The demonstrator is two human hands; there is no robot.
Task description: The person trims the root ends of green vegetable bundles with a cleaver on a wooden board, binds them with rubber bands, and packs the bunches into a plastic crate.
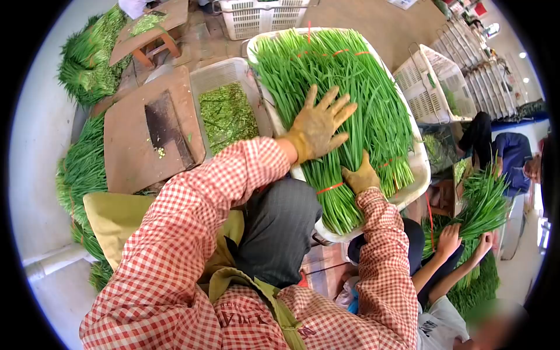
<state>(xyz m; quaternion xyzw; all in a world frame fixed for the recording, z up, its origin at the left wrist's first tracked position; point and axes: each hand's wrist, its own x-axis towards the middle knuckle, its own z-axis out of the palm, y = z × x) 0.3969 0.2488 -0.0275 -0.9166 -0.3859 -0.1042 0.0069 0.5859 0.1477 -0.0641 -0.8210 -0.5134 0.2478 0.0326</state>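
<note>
Both my hands wear soiled tan gloves over a white tub [421, 175] packed with bundles of long green leaves that look like garlic chives [367, 99]. My left hand [319, 125] lies on the leaves with its fingers spread, gripping nothing. Lower down, my right hand [361, 177] is at the side of a front bundle of chives [332, 201], its thumb over the stems and its other fingers sunk among the leaves. An orange band [330, 188] ties that bundle near its cut ends.
Left of the tub are a bin [230, 111] of green trimmings and a brown board [131, 134] with a dark blade-like plate. More chives [87, 163] line the wall. At right, a co-worker's hands [449, 240] hold chives near crates [434, 81].
</note>
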